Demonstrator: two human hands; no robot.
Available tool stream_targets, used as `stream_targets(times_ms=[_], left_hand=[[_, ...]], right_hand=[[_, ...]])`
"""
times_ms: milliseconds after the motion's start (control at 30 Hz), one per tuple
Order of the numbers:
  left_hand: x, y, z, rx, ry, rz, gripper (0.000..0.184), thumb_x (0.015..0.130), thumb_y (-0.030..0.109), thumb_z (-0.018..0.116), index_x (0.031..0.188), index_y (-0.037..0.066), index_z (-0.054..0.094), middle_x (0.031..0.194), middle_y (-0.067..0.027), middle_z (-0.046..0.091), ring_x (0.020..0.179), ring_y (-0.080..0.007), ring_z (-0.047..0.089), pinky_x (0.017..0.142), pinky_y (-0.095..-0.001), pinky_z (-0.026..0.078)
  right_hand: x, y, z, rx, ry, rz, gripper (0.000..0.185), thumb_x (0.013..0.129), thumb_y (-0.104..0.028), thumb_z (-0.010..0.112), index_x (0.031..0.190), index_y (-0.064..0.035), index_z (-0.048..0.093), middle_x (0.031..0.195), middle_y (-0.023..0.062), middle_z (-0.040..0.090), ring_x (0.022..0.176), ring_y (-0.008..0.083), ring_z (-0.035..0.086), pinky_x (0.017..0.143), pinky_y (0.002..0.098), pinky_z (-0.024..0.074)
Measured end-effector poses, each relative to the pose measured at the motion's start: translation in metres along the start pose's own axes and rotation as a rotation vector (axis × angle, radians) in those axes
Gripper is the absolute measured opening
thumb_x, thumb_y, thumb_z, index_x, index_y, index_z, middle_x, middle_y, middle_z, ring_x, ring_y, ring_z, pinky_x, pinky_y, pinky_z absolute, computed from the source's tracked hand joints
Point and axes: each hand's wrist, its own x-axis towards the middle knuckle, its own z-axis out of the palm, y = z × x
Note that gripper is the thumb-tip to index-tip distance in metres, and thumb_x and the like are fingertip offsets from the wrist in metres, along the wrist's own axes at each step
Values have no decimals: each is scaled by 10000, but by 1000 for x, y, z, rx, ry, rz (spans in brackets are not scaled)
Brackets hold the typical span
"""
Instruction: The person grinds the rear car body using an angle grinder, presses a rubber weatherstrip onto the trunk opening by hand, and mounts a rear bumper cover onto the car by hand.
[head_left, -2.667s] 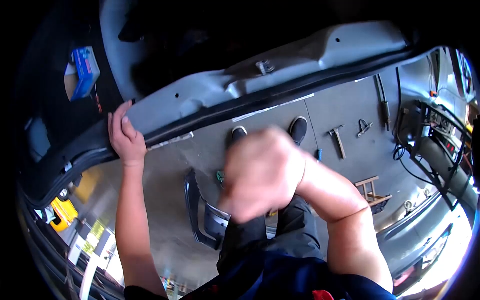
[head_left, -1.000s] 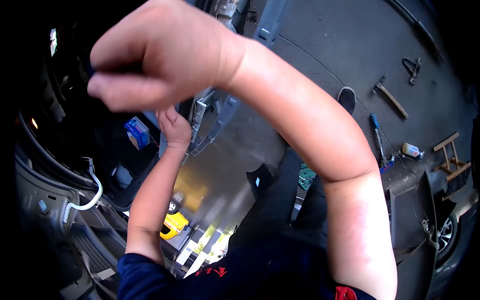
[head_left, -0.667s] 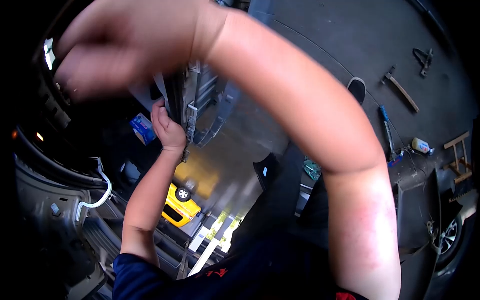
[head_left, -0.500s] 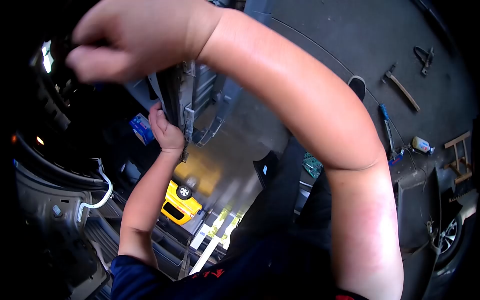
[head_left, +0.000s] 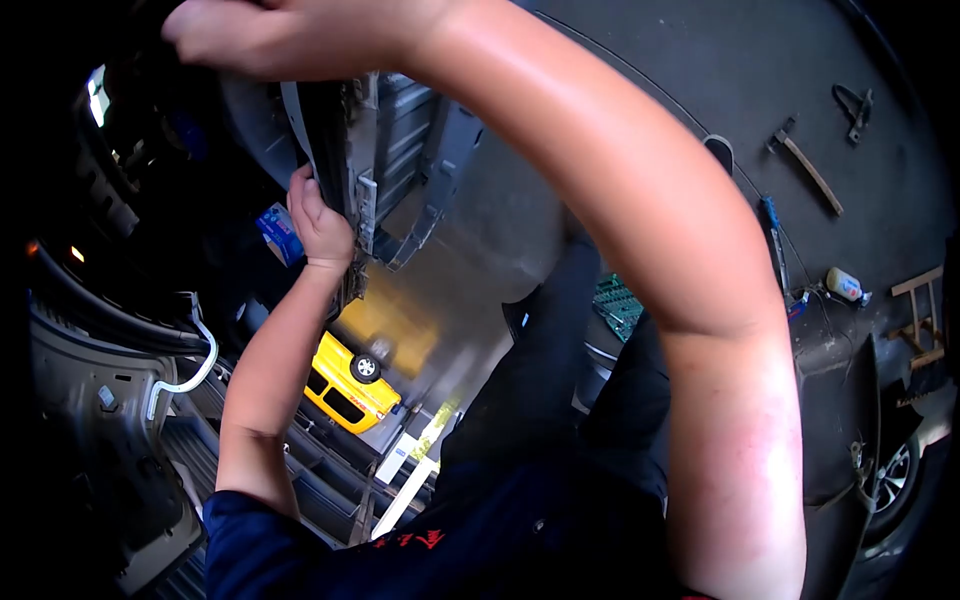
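Observation:
Fingers bent over the dark rubber-lined edge of the car body (head_left: 325,135), my left hand (head_left: 322,225) rests left of centre. My right hand (head_left: 290,38) is at the top left, curled closed above the same edge and partly cut off by the frame. Its palm side is hidden, so what it grips cannot be made out. A blue box (head_left: 279,233) lies in the dark interior beside my left hand. Metal rear parts (head_left: 405,130) of the body show to the right of the edge.
On the floor at the right are a hammer (head_left: 808,172), a metal clamp-like tool (head_left: 855,112), a bottle (head_left: 845,285) and a small wooden stool (head_left: 915,315). A green tool tray (head_left: 618,305) lies by my legs. A yellow vehicle (head_left: 350,385) stands beyond my left arm.
The view has swung from facing the body edge to looking along it. My right hand has gone from mid-frame to the top left, lately rising further. My left hand stays at the edge.

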Motion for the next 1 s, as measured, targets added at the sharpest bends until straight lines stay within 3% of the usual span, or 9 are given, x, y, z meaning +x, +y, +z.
stream_targets(times_ms=[167, 233, 333, 433, 600, 767, 900, 967, 1000], left_hand=[[15, -1, -10, 20, -130, 52, 379, 1028, 223, 375, 1253, -13, 568, 1150, -247, 607, 1159, -384, 558, 1039, -417, 397], [25, 19, -25, 374, 40, 205, 358, 1013, 185, 435, 1265, -41, 551, 1255, -247, 564, 1215, -372, 529, 1073, -410, 383], [62, 91, -48, 157, 205, 567, 399, 1031, 188, 432, 1328, -74, 484, 1281, -217, 524, 1202, -321, 518, 1082, -389, 371], [99, 123, -13, 247, 194, 798, 381, 1004, 189, 437, 1264, -72, 536, 1313, -247, 542, 1210, -364, 536, 1094, -426, 380], [97, 129, 25, 75, 260, 613, 467, 996, 298, 483, 1295, -57, 536, 1258, -256, 596, 1136, -382, 588, 1019, -404, 431], [96, 129, 19, 185, 379, 693, 347, 978, 183, 538, 1271, -1, 557, 1094, -207, 641, 1025, -338, 636, 900, -417, 492], [95, 135, 16, 257, 275, 700, 492, 949, 149, 538, 1380, -60, 421, 1312, -285, 493, 1243, -425, 486, 1093, -453, 372], [95, 134, 20, 202, 289, 696, 592, 942, 367, 550, 1362, -39, 454, 1327, -281, 491, 1232, -433, 486, 1074, -480, 382], [97, 126, 27, 138, 317, 740, 680, 956, 543, 505, 1313, -36, 495, 1298, -264, 504, 1180, -442, 501, 1048, -506, 396]], right_hand=[[-182, -21, -119, -340, -26, 630, 315, 1032, -297, 579, 852, -50, 656, 601, 6, 465, 563, 69, 459, 531, 277, 410], [-286, -49, -195, -753, 6, 1014, 356, 1006, -383, 613, 930, -41, 678, 671, 32, 554, 619, 111, 523, 587, 293, 451], [-440, -125, -310, -1122, 127, 1382, 405, 996, -398, 602, 956, -3, 685, 746, 37, 616, 721, 124, 583, 672, 308, 485], [-557, -226, -393, -1046, 470, 1706, 391, 967, -352, 608, 956, 30, 693, 757, 44, 640, 673, 129, 553, 617, 321, 445], [-608, -245, -413, -1094, 1007, 1523, 335, 936, -378, 654, 939, -47, 700, 712, 5, 611, 539, 95, 479, 514, 273, 378], [-394, -89, -293, -789, 847, 1197, 347, 954, -380, 671, 1054, -51, 717, 780, -11, 620, 615, 59, 495, 554, 227, 396], [-188, -28, -149, -342, 455, 694, 246, 977, -302, 670, 977, -58, 700, 742, -44, 574, 654, 40, 511, 591, 220, 431], [-107, -44, -93, -293, 484, 860, 211, 948, -227, 648, 879, -30, 683, 734, 35, 628, 689, 121, 591, 625, 314, 495], [-75, -36, -67, -161, 228, 529, 211, 942, -227, 661, 888, -26, 689, 793, -12, 643, 759, 97, 593, 662, 302, 504]])
